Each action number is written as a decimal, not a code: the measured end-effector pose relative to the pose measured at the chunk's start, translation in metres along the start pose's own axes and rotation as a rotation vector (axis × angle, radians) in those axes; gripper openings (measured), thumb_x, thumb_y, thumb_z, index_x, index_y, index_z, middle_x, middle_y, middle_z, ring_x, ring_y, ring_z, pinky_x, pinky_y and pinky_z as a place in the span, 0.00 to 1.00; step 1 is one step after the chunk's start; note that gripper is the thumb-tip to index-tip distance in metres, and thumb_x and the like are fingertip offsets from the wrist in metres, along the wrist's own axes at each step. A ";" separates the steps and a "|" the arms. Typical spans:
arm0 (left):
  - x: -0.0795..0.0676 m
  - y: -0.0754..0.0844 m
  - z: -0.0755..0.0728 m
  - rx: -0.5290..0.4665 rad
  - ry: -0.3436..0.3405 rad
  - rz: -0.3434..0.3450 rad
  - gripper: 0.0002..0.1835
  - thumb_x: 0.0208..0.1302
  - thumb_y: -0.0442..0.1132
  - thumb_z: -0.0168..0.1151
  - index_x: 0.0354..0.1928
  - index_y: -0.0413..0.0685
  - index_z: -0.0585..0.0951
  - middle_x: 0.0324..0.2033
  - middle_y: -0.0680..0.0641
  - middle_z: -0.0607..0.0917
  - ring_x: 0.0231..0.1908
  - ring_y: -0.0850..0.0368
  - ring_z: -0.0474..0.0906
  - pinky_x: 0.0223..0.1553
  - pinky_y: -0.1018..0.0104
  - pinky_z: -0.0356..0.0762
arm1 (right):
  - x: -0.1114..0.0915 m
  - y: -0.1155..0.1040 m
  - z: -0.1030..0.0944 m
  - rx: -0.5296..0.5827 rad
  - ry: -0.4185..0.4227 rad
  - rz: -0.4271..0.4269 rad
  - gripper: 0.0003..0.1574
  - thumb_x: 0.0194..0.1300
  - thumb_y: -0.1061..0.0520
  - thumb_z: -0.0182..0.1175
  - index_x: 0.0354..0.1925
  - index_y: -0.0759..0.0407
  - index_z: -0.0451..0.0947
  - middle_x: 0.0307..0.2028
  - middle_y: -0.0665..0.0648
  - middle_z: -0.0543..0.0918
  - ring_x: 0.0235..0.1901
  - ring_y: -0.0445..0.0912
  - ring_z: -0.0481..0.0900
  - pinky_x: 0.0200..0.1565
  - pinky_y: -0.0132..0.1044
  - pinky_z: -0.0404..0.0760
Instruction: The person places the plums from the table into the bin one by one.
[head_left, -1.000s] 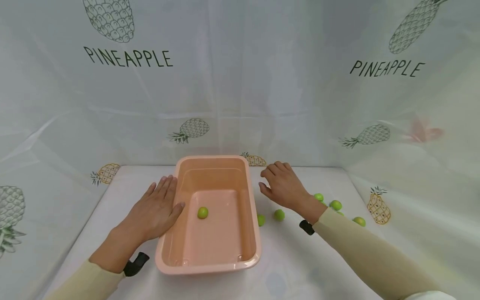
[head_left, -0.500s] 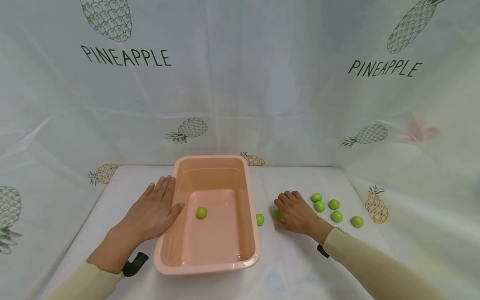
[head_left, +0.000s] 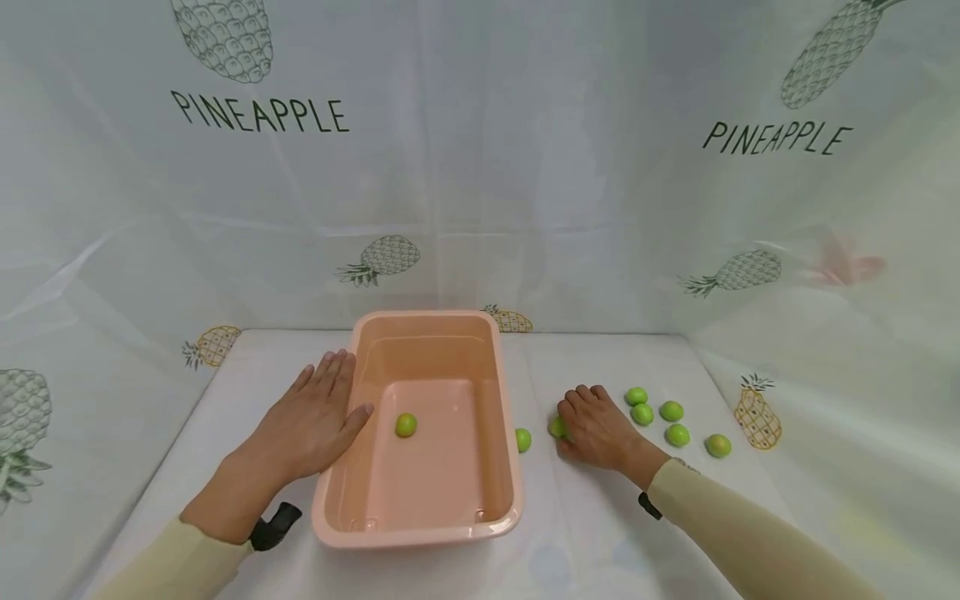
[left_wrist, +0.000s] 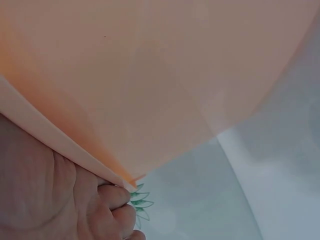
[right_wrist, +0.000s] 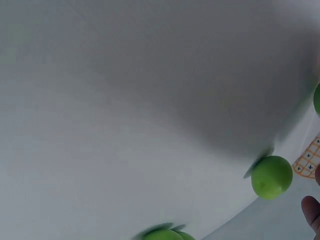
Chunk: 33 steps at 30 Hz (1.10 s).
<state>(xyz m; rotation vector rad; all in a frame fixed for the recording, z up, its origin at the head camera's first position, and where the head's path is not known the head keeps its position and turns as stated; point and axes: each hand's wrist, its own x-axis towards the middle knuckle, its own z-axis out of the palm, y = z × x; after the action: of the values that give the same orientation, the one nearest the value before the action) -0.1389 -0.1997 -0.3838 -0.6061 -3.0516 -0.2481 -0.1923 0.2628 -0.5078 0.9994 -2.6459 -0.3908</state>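
Observation:
My left hand [head_left: 303,421] rests flat along the left rim of a peach plastic tub [head_left: 491,508], fingers straight, thumb over the rim. In the left wrist view its fingers [left_wrist: 112,212] lie against the tub's rim. One lime [head_left: 406,425] sits on the tub floor. On the table right of the tub, my right hand [head_left: 600,429] reaches over a second lime [head_left: 558,427], partly covering it. The right wrist view has a lime [right_wrist: 271,177] standing on the table, apart from the fingertips [right_wrist: 311,210]. The thumb is hidden.
Another lime [head_left: 522,440] lies close to the tub's right wall. Farther right, several limes are scattered, among them a yellowish one [head_left: 717,446]. A pineapple-print curtain [head_left: 555,192] hangs behind the white table [head_left: 570,533].
My right hand has come down and to the right from beside the tub's far rim to the lime, where it has stayed since half a second ago. The left hand has not moved.

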 end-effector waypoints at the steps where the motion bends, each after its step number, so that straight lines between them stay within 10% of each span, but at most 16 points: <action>1: 0.001 0.001 0.000 0.001 0.002 0.001 0.41 0.83 0.53 0.46 0.79 0.24 0.54 0.80 0.27 0.57 0.80 0.28 0.51 0.79 0.33 0.52 | 0.000 0.001 -0.001 0.003 -0.007 0.009 0.25 0.60 0.40 0.68 0.39 0.59 0.74 0.37 0.55 0.76 0.39 0.52 0.72 0.47 0.48 0.76; 13: 0.002 0.005 -0.001 0.027 0.006 0.014 0.41 0.82 0.53 0.49 0.79 0.24 0.56 0.79 0.27 0.58 0.80 0.28 0.53 0.78 0.33 0.54 | 0.014 0.020 -0.031 0.007 0.102 0.067 0.22 0.58 0.41 0.61 0.37 0.58 0.74 0.33 0.54 0.75 0.36 0.51 0.71 0.43 0.46 0.75; 21: -0.003 0.003 0.000 0.027 -0.004 0.001 0.41 0.82 0.53 0.50 0.79 0.24 0.56 0.79 0.26 0.58 0.80 0.28 0.53 0.78 0.33 0.54 | 0.052 0.031 -0.072 0.050 0.271 0.037 0.19 0.57 0.45 0.60 0.34 0.59 0.72 0.29 0.54 0.72 0.31 0.50 0.67 0.39 0.47 0.73; 33: -0.001 0.003 -0.001 0.045 0.008 -0.001 0.41 0.82 0.52 0.49 0.79 0.24 0.56 0.79 0.27 0.58 0.80 0.28 0.52 0.79 0.33 0.53 | 0.107 0.012 -0.119 0.060 0.302 -0.005 0.19 0.62 0.43 0.58 0.36 0.58 0.72 0.30 0.54 0.73 0.33 0.51 0.68 0.42 0.46 0.71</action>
<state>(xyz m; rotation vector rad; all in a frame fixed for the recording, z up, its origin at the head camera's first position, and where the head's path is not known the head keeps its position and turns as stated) -0.1369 -0.1978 -0.3823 -0.5998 -3.0403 -0.1814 -0.2344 0.1811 -0.3763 0.9956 -2.3958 -0.1469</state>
